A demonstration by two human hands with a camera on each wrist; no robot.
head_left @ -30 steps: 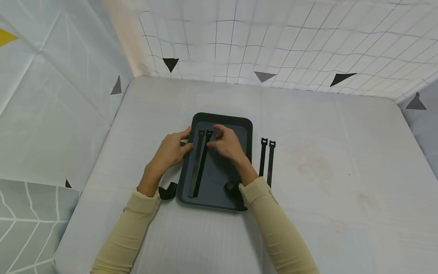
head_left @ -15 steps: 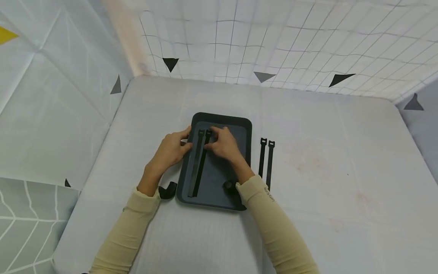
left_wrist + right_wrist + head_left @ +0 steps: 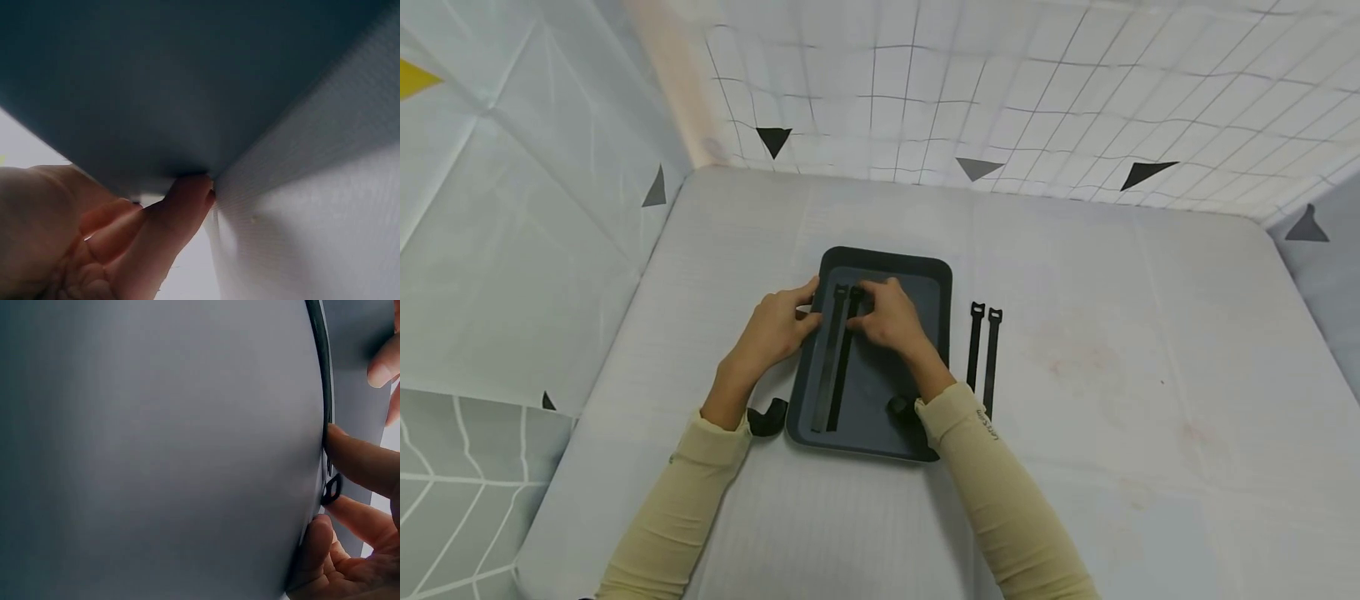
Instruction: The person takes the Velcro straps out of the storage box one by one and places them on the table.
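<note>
Two black hook-and-loop cable ties lie lengthwise on the dark grey tray [image 3: 887, 442]: a left cable tie [image 3: 829, 367] and a right cable tie [image 3: 844, 367]. My right hand [image 3: 891, 317] reaches over the tray. Its thumb and index fingertip touch the right tie's side near the slotted head [image 3: 333, 487], spread apart along it. Along the tray's left edge rests my left hand [image 3: 775, 325], thumb and fingertips against the edge. The left wrist view has its fingers [image 3: 169, 225] touching the tray's side [image 3: 156, 94] from outside.
Another pair of cable ties, one at left [image 3: 975, 346] and one at right [image 3: 992, 358], lies on the white table [image 3: 1120, 375] beyond the tray's right edge, partly behind the right forearm. A white gridded wall [image 3: 962, 100] rises behind the table.
My right hand has shifted slightly left and down. The right cable tie has turned a little: its lower end has moved right, away from the left tie. The left hand stays put.
</note>
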